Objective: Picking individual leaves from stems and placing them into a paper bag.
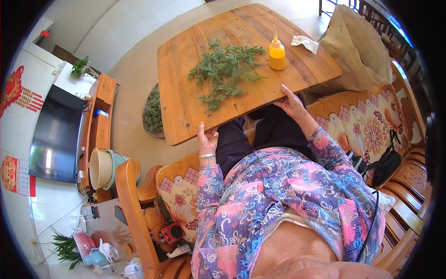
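With its thumb at the top and its fingers curled under, my left hand (207, 140) grips the near edge of a wooden table (181, 97). Further right along that edge, my right hand (291, 103) holds the tabletop the same way, thumb above and fingers below. Green leafy sprigs (223, 69) lie in a loose heap on the tabletop, apart from both hands. To their right stands an upright squeeze bottle (277, 56) with a long thin nozzle and yellow contents. Beyond the bottle is a crumpled white tissue (305, 43). The fingertips of both hands are hidden beneath the table.
A large brown sack (355, 51) stands open at the table's right. Below the table's left side is a round basket of greenery (153, 114). I sit on a wooden bench with a patterned cushion (371, 121). A small red radio (173, 232) and a cream bucket (101, 168) are at left.
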Motion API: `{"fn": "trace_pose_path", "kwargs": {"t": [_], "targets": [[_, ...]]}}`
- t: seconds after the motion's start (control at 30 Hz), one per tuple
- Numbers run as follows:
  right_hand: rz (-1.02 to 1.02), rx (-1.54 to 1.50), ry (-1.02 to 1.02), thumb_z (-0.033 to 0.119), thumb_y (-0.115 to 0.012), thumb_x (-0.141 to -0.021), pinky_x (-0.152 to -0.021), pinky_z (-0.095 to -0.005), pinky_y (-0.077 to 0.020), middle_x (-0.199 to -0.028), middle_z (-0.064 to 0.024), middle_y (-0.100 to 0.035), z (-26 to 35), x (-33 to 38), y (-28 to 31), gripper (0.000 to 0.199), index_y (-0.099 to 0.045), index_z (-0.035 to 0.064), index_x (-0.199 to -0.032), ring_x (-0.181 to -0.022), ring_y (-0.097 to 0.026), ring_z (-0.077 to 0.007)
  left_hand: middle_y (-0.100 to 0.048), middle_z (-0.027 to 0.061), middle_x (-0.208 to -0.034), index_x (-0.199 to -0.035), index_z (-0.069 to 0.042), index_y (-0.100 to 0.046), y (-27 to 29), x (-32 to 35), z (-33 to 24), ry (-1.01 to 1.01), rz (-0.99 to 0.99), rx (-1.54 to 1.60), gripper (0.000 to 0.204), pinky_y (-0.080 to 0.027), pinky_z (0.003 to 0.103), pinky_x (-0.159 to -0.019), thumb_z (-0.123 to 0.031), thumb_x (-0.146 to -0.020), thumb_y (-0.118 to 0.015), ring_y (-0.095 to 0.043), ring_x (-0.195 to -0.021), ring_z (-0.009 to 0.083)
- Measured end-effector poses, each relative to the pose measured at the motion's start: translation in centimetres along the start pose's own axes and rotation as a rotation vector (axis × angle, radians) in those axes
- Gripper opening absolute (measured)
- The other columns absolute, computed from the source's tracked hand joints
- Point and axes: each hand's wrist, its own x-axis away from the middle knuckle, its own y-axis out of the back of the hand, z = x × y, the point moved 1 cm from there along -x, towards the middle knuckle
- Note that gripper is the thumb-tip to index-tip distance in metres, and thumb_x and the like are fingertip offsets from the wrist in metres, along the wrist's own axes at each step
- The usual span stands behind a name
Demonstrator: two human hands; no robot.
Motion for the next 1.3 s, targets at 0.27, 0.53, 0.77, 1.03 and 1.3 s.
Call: {"fn": "trace_pose_path", "kwargs": {"t": [0.27, 0.53, 0.77, 1.03, 1.3], "targets": [[-0.046, -0.010, -0.016, 0.016, -0.063, -0.089, -0.083, -0.0472, -0.0546, -0.108, -0.0166, -0.062, 0.1, -0.5, 0.4, 0.034, -0.053, -0.0009, -0.116, -0.094, -0.064, -0.0280, -0.069, 0.0114, -0.096, -0.112, -0.009, -0.057, -0.5, 0.1, 0.5, 0.013, 0.011, -0.021, 0.027, -0.047, 0.024, -0.042, -0.023, -0.090, -0.062, -0.069, -0.083, 0.0306], [-0.012, -0.092, -0.086, 0.024, -0.063, -0.090, -0.078, -0.0474, -0.0545, -0.109, -0.0178, -0.060, -0.6, -0.1, -0.8, 0.041, -0.049, 0.0015, -0.120, -0.092, -0.063, -0.0291, -0.069, 0.0117, -0.095, -0.113, -0.009, -0.057, 0.3, -0.2, 0.2, -0.001, 0.011, -0.084, 0.032, -0.048, 0.027, -0.045, -0.030, -0.090, -0.061, -0.069, -0.084, 0.0318], [0.119, -0.063, -0.097, 0.031, -0.064, -0.089, -0.073, -0.0418, -0.0560, -0.105, -0.0145, -0.062, -0.6, 1.3, -0.5, 0.044, -0.050, 0.0021, -0.119, -0.089, -0.065, -0.0270, -0.070, 0.0114, -0.093, -0.113, -0.008, -0.057, 0.6, 0.2, 0.1, -0.014, 0.017, -0.158, 0.037, -0.049, 0.027, -0.046, -0.037, -0.090, -0.060, -0.069, -0.080, 0.0318], [-0.014, 0.615, 0.085, 0.016, -0.061, -0.089, -0.065, -0.0271, -0.0514, -0.098, -0.0106, -0.059, 0.7, 6.4, 0.3, 0.024, -0.054, 0.0045, -0.108, -0.075, -0.060, -0.0154, -0.067, 0.0132, -0.080, -0.105, -0.003, -0.060, -2.9, 4.1, 1.9, 0.162, -0.061, -0.525, 0.038, -0.046, 0.026, -0.045, -0.038, -0.091, -0.055, -0.066, -0.064, 0.0256], [-0.096, 1.088, 0.915, 0.005, -0.065, -0.079, -0.075, -0.0214, -0.0465, -0.102, -0.0093, -0.057, 6.5, 2.8, -5.4, 0.035, -0.050, 0.0035, -0.110, -0.086, -0.056, -0.0145, -0.065, 0.0067, -0.092, -0.099, -0.002, -0.063, -14.3, 3.5, 6.4, -0.769, 0.479, -1.534, 0.023, -0.050, 0.024, -0.062, -0.009, -0.078, -0.067, -0.063, -0.075, 0.0163]]}}
